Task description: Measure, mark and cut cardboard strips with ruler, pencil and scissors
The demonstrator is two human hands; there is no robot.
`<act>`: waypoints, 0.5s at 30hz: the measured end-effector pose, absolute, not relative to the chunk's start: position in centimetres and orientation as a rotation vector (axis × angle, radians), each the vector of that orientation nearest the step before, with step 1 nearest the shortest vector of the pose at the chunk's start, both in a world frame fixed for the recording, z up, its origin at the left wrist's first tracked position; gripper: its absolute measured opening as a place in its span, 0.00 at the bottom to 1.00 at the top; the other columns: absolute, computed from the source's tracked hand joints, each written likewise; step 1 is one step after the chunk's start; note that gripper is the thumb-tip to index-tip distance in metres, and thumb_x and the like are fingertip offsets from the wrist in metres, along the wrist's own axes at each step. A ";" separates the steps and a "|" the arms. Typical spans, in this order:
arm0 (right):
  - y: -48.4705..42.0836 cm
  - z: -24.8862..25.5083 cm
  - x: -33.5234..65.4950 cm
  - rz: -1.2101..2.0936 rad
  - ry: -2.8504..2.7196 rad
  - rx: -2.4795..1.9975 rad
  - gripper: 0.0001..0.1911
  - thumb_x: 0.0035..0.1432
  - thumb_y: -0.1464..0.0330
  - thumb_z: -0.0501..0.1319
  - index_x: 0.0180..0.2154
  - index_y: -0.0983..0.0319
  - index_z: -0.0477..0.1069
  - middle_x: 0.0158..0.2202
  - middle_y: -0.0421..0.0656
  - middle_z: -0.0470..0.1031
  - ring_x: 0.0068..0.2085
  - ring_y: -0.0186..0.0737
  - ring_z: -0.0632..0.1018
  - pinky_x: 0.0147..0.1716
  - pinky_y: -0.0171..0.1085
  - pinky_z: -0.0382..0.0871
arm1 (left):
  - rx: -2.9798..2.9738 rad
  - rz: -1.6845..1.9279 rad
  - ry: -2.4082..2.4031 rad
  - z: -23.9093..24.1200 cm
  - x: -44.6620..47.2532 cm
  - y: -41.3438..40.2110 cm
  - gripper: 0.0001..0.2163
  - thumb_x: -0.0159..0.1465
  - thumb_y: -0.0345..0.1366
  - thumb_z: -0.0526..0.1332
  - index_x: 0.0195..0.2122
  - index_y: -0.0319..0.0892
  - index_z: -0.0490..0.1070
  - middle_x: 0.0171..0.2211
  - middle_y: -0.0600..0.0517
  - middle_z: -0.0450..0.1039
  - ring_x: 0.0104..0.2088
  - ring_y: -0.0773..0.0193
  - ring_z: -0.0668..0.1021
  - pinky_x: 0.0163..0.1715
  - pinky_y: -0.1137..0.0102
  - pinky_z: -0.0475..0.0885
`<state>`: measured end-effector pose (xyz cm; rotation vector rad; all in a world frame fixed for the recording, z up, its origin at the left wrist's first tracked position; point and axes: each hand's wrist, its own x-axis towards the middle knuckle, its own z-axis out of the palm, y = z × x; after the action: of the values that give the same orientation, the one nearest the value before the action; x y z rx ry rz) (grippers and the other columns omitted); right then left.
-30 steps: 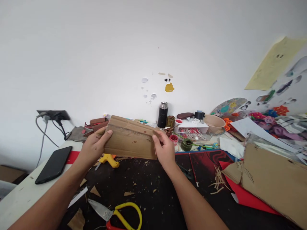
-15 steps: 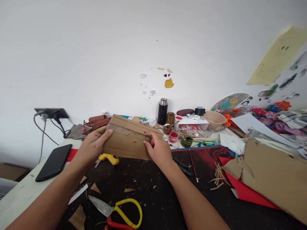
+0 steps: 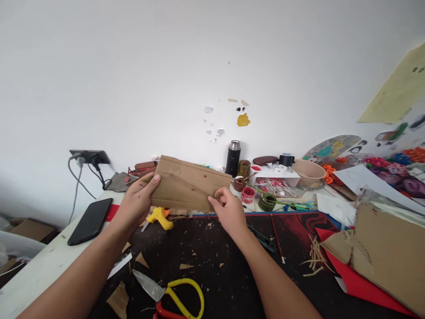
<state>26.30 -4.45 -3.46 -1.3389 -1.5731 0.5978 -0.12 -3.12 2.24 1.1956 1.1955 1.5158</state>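
A flat piece of brown cardboard [image 3: 186,177] is held up tilted above the table, with small dark spots on its face. My left hand [image 3: 144,192] grips its left edge, thumb in front and fingers mostly hidden behind. At the lower right, my right hand [image 3: 227,206] has thumb and fingers pinched together in front of the sheet. A thin line, looking like a strip of tape coming off the surface, runs diagonally to these fingertips. Yellow-and-red-handled scissors [image 3: 172,292] lie open nearer to me. Behind my left wrist lies a yellow glue gun [image 3: 160,217].
Cardboard scraps [image 3: 118,300] litter the dark mat [image 3: 215,252]. A black phone [image 3: 90,221] lies at left. Paint jars [image 3: 267,201] and a black flask [image 3: 233,158] stand along the wall. On the right, a large cardboard piece [image 3: 392,252] rests over red paper [image 3: 361,283].
The cardboard has turned slightly, and more of its upper right part shows beyond my right hand. The whole view has shifted, so most things appear farther right. Both hands keep their grips.
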 end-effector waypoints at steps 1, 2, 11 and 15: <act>-4.4 -3.5 26.4 0.669 -1.504 -1.294 0.11 0.66 0.59 0.67 0.35 0.55 0.68 0.18 0.30 0.62 0.20 0.39 0.68 0.25 0.37 0.57 | 1.134 1.571 1.192 2.1 -0.3 -2.8 0.31 0.53 0.62 0.79 0.46 0.41 0.82 0.43 0.45 0.86 0.46 0.45 0.85 0.43 0.62 0.82; -4.4 -3.4 26.4 0.740 -1.436 -1.247 0.12 0.66 0.57 0.66 0.36 0.55 0.67 0.17 0.29 0.62 0.18 0.39 0.67 0.23 0.37 0.57 | 1.067 1.625 1.193 1.9 -0.5 -2.4 0.28 0.56 0.59 0.78 0.46 0.41 0.81 0.42 0.47 0.85 0.44 0.48 0.85 0.42 0.62 0.82; -4.4 -3.0 26.3 0.974 -1.259 -1.067 0.24 0.62 0.43 0.69 0.37 0.57 0.72 0.17 0.30 0.65 0.14 0.36 0.66 0.15 0.35 0.58 | 0.614 1.828 1.168 1.9 -1.7 -1.0 0.13 0.76 0.42 0.67 0.57 0.42 0.77 0.53 0.46 0.80 0.46 0.57 0.84 0.45 0.59 0.84; -4.4 -3.3 26.2 1.029 -1.230 -1.035 0.25 0.61 0.43 0.70 0.36 0.57 0.71 0.16 0.30 0.64 0.14 0.34 0.66 0.15 0.33 0.58 | 0.532 1.779 1.146 2.2 -1.7 -1.2 0.12 0.76 0.41 0.68 0.56 0.41 0.77 0.53 0.46 0.81 0.46 0.57 0.85 0.46 0.58 0.84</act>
<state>26.16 -4.36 -3.26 -1.0354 -1.2301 1.0291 -1.69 -1.24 2.20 0.5323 1.1460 1.7791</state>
